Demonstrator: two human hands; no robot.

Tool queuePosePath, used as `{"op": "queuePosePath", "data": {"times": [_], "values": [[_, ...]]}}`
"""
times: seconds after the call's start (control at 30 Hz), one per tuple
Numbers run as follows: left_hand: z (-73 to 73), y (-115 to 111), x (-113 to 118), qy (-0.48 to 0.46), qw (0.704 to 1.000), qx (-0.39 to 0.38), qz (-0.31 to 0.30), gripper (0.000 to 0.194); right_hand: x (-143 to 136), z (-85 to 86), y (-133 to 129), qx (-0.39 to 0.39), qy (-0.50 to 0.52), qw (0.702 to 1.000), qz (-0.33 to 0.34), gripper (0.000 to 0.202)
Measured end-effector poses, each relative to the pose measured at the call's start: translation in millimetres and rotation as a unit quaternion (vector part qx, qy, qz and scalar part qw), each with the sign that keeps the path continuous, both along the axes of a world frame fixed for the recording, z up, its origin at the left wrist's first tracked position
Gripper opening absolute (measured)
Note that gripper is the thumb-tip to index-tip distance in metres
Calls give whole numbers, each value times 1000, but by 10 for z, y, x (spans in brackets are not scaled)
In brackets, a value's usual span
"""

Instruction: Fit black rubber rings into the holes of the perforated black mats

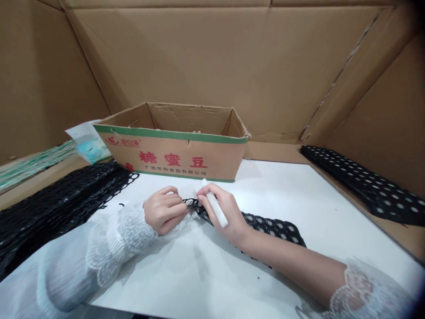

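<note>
Right hand grips white tool, long axis near-to-far, far end leftward; left hand pinches black perforated strip, lying left-to-right.

Left hand: its curled fingers hide from me exactly how they pinch the black strip.
White tool: I find its far end too blurred to read.
Black strip: right hand and forearm block its middle from me.
Box: its front wall hides the floor from me.
Black netting: cut off at my left edge.
Dotted sheet: runs past my right edge.
</note>
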State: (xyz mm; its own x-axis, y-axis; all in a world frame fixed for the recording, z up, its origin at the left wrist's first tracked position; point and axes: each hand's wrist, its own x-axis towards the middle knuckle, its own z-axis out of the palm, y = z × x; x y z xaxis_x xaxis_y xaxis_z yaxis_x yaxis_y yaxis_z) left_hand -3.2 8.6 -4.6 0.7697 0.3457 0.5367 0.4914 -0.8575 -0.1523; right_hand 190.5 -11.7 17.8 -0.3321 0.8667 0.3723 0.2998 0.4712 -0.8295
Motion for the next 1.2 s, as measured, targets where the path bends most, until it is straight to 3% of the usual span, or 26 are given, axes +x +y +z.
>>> {"op": "queuePosePath", "data": {"times": [0.1, 0.27, 0.43, 0.57, 0.67, 0.73, 0.8, 0.87, 0.93, 1.0, 1.1, 1.2], "values": [[-1, -16, -37, -14, 1000, 20, -2, 24, 84, -9, 103, 8, -11, 1000, -26, 12], [-14, 69, -188, -52, 998, 40, 15, 18, 405, 48, 228, 54, -8, 986, -155, 11], [-73, 208, -213, -49, 998, 5, 34, 13, 455, 463, 306, 175, 40, 969, -171, 10], [-59, 187, -203, -64, 996, -56, 43, 14, 345, 882, 821, 265, 81, 940, -199, 12], [-8, 154, -227, -41, 992, -110, 42, 21, 314, 1075, 1281, 286, -26, 933, -215, 13], [23, 146, -247, -21, 990, -135, 27, 24, 331, 1110, 1424, 253, -101, 934, -232, 18], [42, 147, -259, -7, 989, -150, 15, 26, 364, 1060, 1362, 277, -121, 923, -237, 17], [46, 151, -259, 0, 987, -160, 22, 28, 401, 914, 1118, 343, -118, 903, -229, 17], [36, 159, -246, -2, 984, -171, 49, 27, 435, 675, 771, 418, -137, 876, -201, 16], [12, 173, -229, -12, 978, -188, 83, 24, 464, 376, 423, 443, -211, 864, -113, 17], [-34, 204, -217, -25, 969, -214, 118, 18, 504, -48, 58, 361, -340, 868, -28, 25], [-68, 230, -228, -18, 966, -229, 118, 23, 538, -286, -63, 253, -404, 879, -31, 34]]}}
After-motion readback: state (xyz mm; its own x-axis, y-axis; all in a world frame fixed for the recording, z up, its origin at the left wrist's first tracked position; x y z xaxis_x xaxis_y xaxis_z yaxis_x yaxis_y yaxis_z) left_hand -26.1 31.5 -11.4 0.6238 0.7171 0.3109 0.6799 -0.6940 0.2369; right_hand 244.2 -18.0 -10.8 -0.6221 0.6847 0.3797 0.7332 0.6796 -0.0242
